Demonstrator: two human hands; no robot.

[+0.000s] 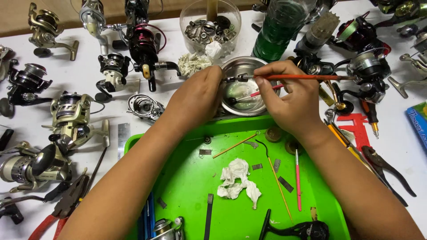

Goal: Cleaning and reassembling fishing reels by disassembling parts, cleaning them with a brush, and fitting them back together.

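A small dark metal reel part with a thin shaft (234,78) is held over the round stainless-steel bowl (262,108), which stands on the white counter (89,80) just beyond the far rim of the bright green plastic tray (187,178). The part is pinched at the fingertips of the left hand (195,100), whose fingers are curled together around its left end; the part's long axis runs almost level, from nine o'clock towards three o'clock. From the three o'clock side a thin orange-handled brush (307,77) is brought in along nearly the same line, gripped pen-fashion between thumb and fingers of the right hand (291,100), its tip meeting the part's right end above the bowl's upper rim. Both hands are thus closed, each on its own item, and they lie about equally near the part, the left holding it and the right touching it only through the brush. A second, pink-handled brush (260,94) is seen lying slanted inside the bowl, below the part. At twelve o'clock from the bowl, a clear plastic tub of small metal pieces (210,27) stands, with a green glass bottle (278,31) at about one o'clock. A crumpled white tissue (235,180) is left on the tray at six o'clock from the hands.
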